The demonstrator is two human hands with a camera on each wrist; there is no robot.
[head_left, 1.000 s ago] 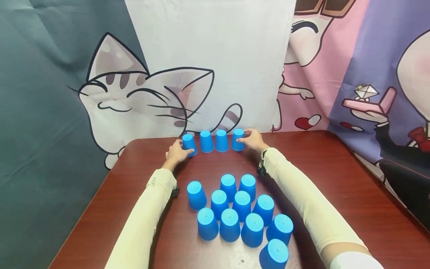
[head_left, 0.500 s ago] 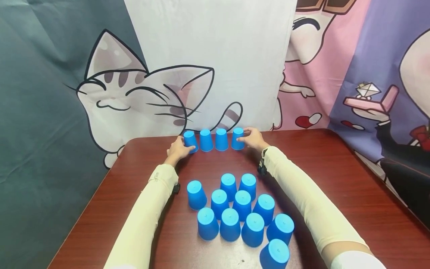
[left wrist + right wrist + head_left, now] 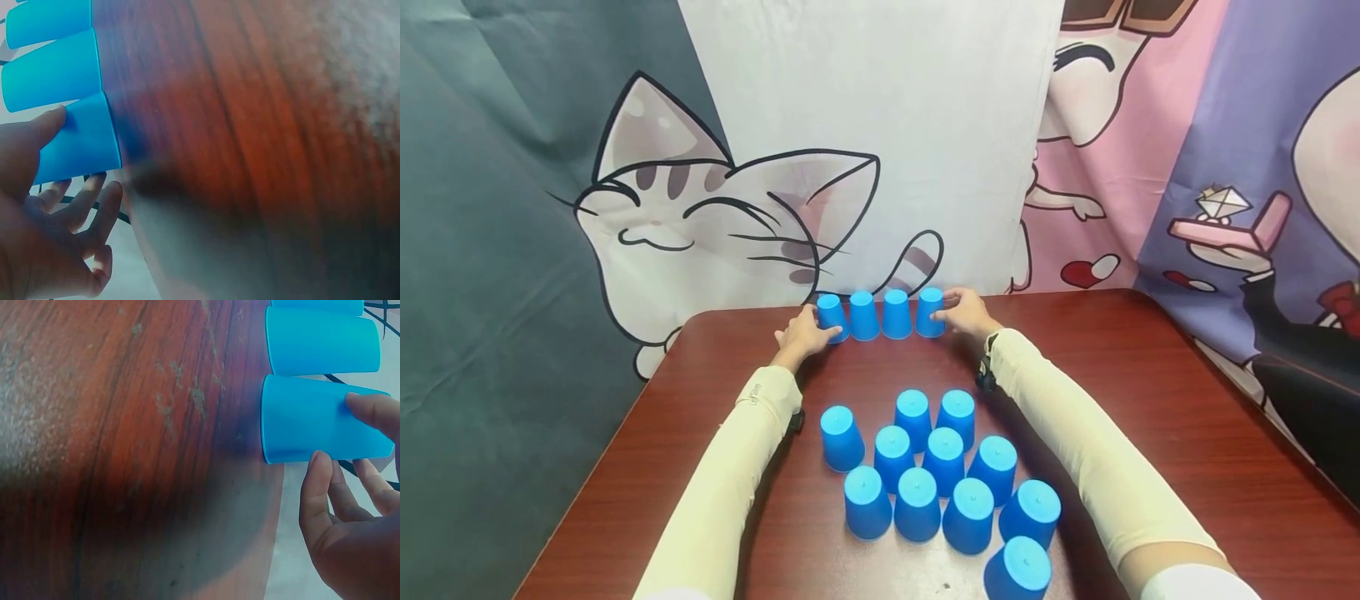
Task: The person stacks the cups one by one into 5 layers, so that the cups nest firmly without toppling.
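A: I'm looking at a dark red wood counter with cartoon cat drapes hung behind it. Nearest me sits a loose cluster of upturned blue cups, untouched.

B: And farther out?

A: A row of four blue cups at the far edge. My left hand holds the leftmost cup, thumb and fingers curled about it; my right hand pinches the rightmost cup.

B: Which step?

A: Squaring up the row, I judge. The leftmost cup tilts; next calls for seating it flat beside its neighbour.
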